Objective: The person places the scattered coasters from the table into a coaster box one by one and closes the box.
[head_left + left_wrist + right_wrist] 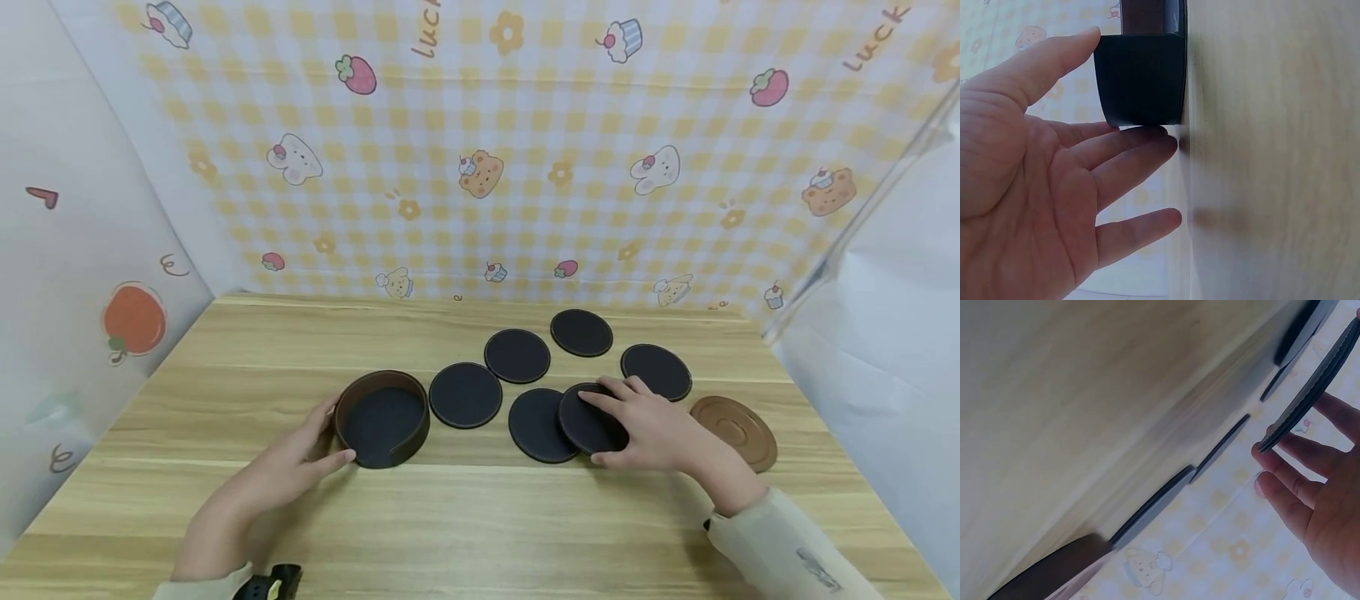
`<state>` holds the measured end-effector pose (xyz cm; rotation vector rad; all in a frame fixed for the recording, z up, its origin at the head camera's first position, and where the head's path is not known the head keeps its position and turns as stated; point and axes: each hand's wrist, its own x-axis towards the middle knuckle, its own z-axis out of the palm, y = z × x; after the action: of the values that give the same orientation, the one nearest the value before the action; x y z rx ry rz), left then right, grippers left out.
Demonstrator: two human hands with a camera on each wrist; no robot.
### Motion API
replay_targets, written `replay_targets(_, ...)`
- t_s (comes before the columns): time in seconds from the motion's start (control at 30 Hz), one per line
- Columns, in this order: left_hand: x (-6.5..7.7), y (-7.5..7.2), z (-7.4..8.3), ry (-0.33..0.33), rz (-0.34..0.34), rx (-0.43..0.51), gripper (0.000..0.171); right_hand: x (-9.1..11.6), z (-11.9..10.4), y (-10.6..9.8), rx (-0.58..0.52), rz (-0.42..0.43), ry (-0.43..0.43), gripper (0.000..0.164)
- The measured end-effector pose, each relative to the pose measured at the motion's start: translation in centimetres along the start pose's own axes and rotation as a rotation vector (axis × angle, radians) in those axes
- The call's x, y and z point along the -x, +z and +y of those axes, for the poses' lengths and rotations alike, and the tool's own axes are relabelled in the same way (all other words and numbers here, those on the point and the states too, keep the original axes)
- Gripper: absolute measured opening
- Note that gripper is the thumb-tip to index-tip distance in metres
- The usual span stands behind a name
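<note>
In the head view, my left hand [288,467] grips the left side of a round, dark coaster holder [420,433] with a brown inner wall. Thumb and fingertips are spread across its outside; in the left wrist view the little finger stands apart from the holder [1141,81]. Raised off the tabletop, a round black coaster [588,423] is held by my right hand [648,425], thumb at its near edge and fingers at the far side. It overlaps another black coaster [534,425] in the head view. The right wrist view shows the held coaster [1304,394] tilted, edge-on.
More black coasters lie on the wooden table [480,533]: one beside the holder [465,395], others farther back [517,356], [581,332] and right [656,367]. A brown disc [738,429] lies at the right under my forearm. Patterned cloth [480,108] hangs behind.
</note>
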<state>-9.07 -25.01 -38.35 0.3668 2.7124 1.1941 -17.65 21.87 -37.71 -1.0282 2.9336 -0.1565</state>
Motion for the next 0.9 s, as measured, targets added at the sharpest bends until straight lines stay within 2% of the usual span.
replay_targets(0.3,0.0,0.0,0.0,0.01,-0.019,0.034,0.079,-2.2,-2.2,-0.3,-0.042,-0.037,-0.017,0.082)
replay_targets(0.6,0.1,0.3,-0.3,0.02,-0.035,0.088,0.078,-5.2,-4.5,-0.6,-0.035,-0.097,-0.064,0.082)
replay_targets(0.9,0.2,0.1,-0.2,-0.02,-0.061,0.111,0.08,-7.6,-6.1,-1.6,-0.037,-0.07,-0.135,0.082)
